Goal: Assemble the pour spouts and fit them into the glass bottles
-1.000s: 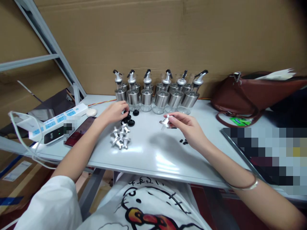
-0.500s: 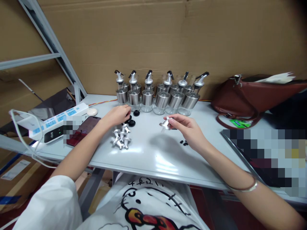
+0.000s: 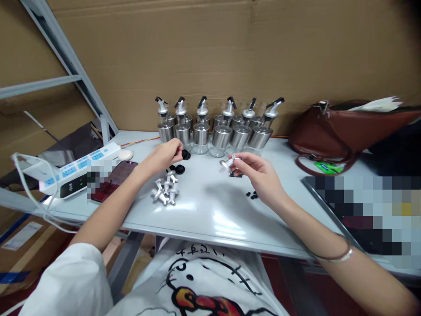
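My right hand [image 3: 258,172] pinches a small silver pour spout [image 3: 226,163] above the grey table [image 3: 213,210]. My left hand [image 3: 164,154] is closed in a pinch on a black rubber stopper [image 3: 185,154], just above other black stoppers [image 3: 179,169]. Below my left hand lies a pile of several silver spouts [image 3: 165,189]. Behind both hands stand several steel-and-glass oil bottles [image 3: 219,129] with spout tops. A few tiny black pieces [image 3: 252,195] lie beside my right wrist.
A brown leather bag [image 3: 345,127] sits at the back right. At the left are a white power strip [image 3: 77,164], a dark phone [image 3: 113,175] and a small white oval object [image 3: 125,154]. A cardboard wall stands behind the table; a metal frame leans at left.
My left hand has lifted slightly from the stopper pile with one black stopper pinched. My right hand has tilted the silver spout and raised it a little.
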Available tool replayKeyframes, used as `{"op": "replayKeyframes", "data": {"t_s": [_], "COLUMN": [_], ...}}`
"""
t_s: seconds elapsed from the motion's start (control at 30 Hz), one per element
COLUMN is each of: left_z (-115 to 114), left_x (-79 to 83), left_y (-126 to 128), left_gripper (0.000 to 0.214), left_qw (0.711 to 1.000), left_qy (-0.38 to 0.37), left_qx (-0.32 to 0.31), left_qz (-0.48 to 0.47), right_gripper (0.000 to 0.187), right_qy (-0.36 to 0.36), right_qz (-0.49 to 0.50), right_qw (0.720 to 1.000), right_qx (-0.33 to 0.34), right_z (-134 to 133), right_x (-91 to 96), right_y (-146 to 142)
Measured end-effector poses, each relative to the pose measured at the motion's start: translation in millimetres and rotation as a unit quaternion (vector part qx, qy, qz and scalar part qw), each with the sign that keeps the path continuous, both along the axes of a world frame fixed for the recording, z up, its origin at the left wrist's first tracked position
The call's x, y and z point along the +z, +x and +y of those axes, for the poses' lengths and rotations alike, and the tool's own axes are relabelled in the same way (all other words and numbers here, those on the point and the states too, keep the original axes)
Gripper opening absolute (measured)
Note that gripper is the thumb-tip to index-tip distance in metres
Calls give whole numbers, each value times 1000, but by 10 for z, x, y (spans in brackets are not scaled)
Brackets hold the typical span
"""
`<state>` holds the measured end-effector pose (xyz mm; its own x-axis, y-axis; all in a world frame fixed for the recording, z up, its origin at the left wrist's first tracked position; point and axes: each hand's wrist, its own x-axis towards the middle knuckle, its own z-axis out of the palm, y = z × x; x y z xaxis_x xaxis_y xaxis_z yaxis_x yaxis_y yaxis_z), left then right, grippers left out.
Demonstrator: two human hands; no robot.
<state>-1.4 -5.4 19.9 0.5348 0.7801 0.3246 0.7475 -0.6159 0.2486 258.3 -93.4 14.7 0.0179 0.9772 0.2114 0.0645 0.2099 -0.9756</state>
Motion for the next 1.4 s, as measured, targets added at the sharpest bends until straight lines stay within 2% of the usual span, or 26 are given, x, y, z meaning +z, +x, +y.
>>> {"op": "replayKeyframes", "data": {"t_s": [0.07, 0.13, 0.27, 0.37, 0.67, 1.13, 1.3, 1.4], "left_z": [-80, -178, -364, -447, -478, -483, -476, -487], "left_x": [-7, -19, -27, -31, -28, -42, -72, -73], "left_y": [94, 199, 360, 413, 411, 423, 428, 431], "left_gripper": [5, 8, 16, 20, 18, 20, 4, 25], "left_qw": [996, 985, 949, 928, 910, 908, 914, 929], "left_qy": [8, 56, 188, 237, 303, 275, 253, 228], "left_qx": [-44, -92, -199, -243, -239, -268, -265, -255], "left_qz": [-79, -132, -158, -157, -153, -167, -174, -140], "right_gripper": [28, 25, 23, 22, 19, 17, 17, 17], "right_qy": [-5, -13, -33, -34, -24, -40, -31, -31], "right_qz": [0, -9, -3, 22, 90, 106, 113, 108], "right_qw": [1000, 1000, 999, 998, 987, 979, 975, 972], "right_qx": [-1, 0, 25, 56, 134, 170, 191, 207], "right_z": [5, 7, 4, 3, 8, -15, -28, -43], "right_x": [-3, 0, 16, 16, -43, -51, -55, -38], "right_y": [3, 3, 3, 14, 21, 0, -2, -8]}}
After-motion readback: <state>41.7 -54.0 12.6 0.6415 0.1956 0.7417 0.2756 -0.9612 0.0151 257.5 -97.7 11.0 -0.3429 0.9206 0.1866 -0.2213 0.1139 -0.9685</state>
